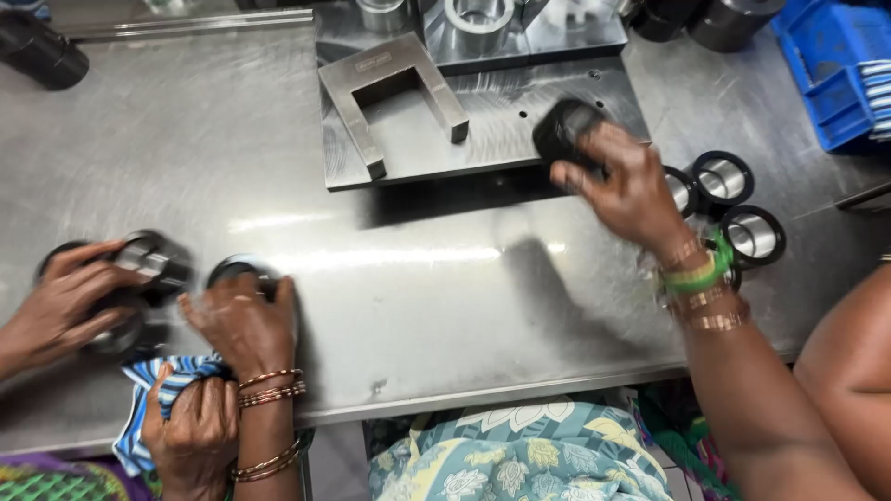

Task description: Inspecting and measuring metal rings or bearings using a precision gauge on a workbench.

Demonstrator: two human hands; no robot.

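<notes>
Crate (817, 56), blue, contents unclear; right hand (631, 186) in a pinch on black ring (564, 130); left hand (243, 320) curled atop second ring (237, 270).

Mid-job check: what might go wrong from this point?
The right hand grips the black ring while blurred, so it may slip onto the steel plate. Its forearm passes beside the standing rings and might knock them. The left hand works close to a co-worker's hand; they may collide.
</notes>
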